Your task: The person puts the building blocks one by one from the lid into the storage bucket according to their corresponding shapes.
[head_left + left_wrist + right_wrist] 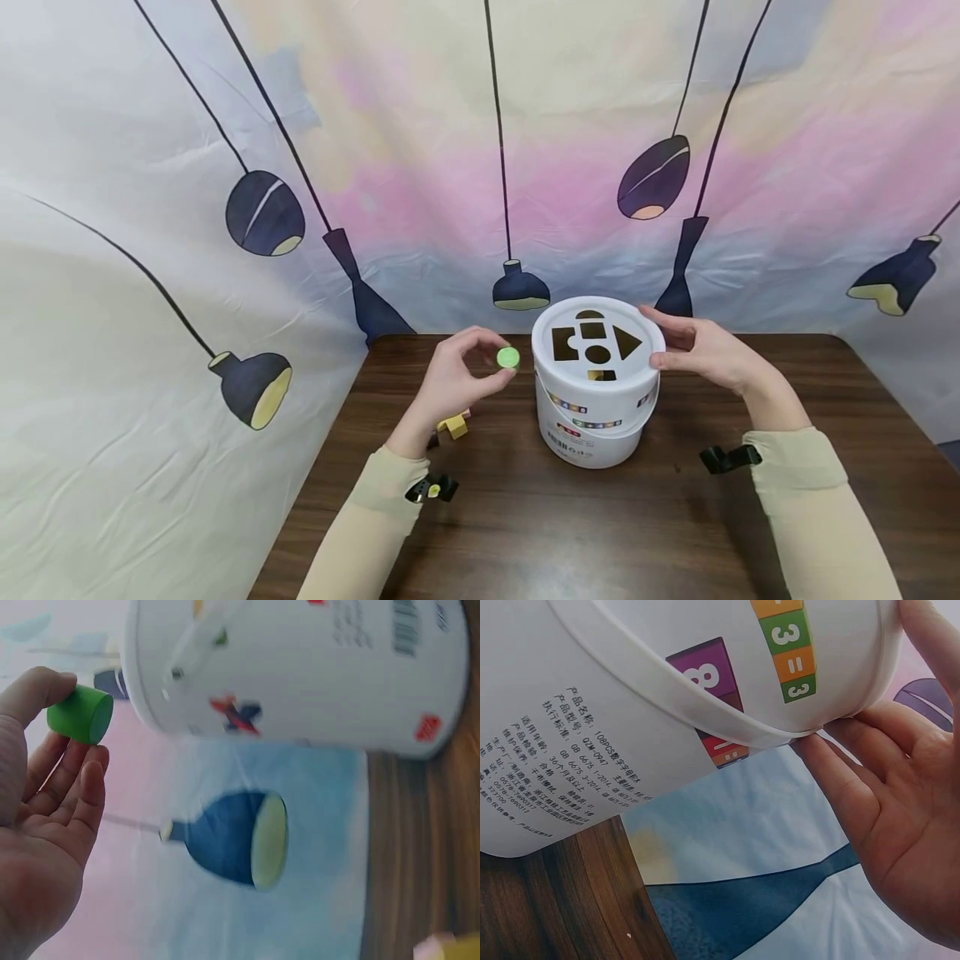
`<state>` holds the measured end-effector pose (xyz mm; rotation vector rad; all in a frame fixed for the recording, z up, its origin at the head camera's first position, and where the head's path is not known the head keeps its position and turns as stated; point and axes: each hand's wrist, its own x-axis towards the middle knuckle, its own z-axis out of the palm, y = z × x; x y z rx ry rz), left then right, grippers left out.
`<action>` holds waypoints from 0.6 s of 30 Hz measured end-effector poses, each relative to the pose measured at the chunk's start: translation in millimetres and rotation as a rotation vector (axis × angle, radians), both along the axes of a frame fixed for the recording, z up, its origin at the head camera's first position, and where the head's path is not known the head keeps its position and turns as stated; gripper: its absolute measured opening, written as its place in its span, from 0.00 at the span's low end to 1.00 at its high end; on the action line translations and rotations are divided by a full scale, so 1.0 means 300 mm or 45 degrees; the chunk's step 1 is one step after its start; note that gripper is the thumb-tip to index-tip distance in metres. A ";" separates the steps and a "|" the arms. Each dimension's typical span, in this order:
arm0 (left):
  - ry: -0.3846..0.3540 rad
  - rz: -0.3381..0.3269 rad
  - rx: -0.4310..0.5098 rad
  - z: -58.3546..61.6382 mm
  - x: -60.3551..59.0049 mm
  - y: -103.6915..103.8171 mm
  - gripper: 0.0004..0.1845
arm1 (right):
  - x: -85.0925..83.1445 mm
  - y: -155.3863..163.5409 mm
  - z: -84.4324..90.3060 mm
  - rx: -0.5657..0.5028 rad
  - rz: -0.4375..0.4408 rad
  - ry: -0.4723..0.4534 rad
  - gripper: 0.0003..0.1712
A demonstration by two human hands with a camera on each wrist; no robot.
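Note:
A white bucket [596, 421] stands on the brown table [585, 517], its lid [645, 354] cut with shaped holes. My left hand [457, 379] pinches a small green cylinder [507, 358] just left of the lid; the left wrist view shows the cylinder [79, 714] between thumb and fingertips, beside the bucket [300, 667]. My right hand [701, 350] holds the lid's right rim, thumb on top and fingers curled round the edge. In the right wrist view the fingers [840, 776] touch under the rim of the bucket [630, 712].
Yellow and pink blocks [453, 425] lie on the table under my left hand. A printed cloth backdrop [480, 150] with dark lamp shapes hangs close behind and to both sides. Black wrist straps [729, 458] sit on both sleeves.

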<state>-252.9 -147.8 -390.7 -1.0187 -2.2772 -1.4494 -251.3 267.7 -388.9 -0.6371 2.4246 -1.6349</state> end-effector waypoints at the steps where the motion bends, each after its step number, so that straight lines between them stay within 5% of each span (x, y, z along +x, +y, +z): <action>1: 0.002 -0.022 0.019 0.010 0.001 0.021 0.15 | -0.001 0.001 0.000 -0.002 0.000 0.000 0.49; 8: -0.033 -0.131 0.091 0.069 0.013 0.153 0.17 | 0.001 0.002 0.002 -0.015 -0.004 -0.002 0.49; 18: -0.057 -0.109 -0.050 0.113 -0.016 0.280 0.16 | 0.003 -0.003 0.007 0.005 -0.015 0.006 0.49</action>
